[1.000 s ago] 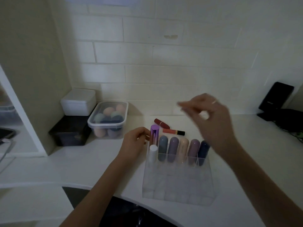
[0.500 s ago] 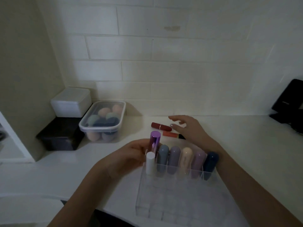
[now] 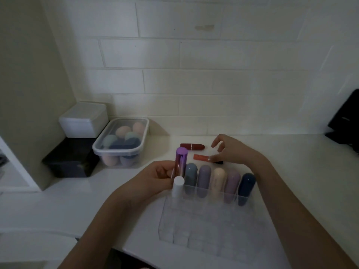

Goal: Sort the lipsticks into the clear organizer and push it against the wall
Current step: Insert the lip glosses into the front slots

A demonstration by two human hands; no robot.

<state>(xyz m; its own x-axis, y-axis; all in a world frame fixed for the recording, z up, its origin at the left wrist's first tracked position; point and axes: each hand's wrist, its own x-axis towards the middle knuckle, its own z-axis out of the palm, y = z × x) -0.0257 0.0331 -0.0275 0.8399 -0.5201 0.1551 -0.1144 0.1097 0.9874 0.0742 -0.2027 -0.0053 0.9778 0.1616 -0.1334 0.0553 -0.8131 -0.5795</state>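
Note:
The clear organizer (image 3: 204,228) stands on the white counter, its back row holding several upright lipsticks (image 3: 204,179), with a tall purple one (image 3: 181,162) and a white one (image 3: 178,186) at its left end. My left hand (image 3: 153,181) rests against the organizer's left back corner, fingers touching the purple lipstick. Behind the organizer lie a dark red lipstick (image 3: 192,146) and an orange tube with a black cap (image 3: 202,157). My right hand (image 3: 231,150) hovers over the orange tube, thumb touching it, fingers spread.
A clear lidded tub of makeup sponges (image 3: 121,144) sits at the back left beside a white box (image 3: 83,119) stacked on a black box (image 3: 71,158). A black object (image 3: 345,121) stands at the far right. The tiled wall (image 3: 213,84) rises behind.
My right hand came down from above the organizer to the counter behind it and now touches the orange tube. My left hand stayed at the organizer's corner.

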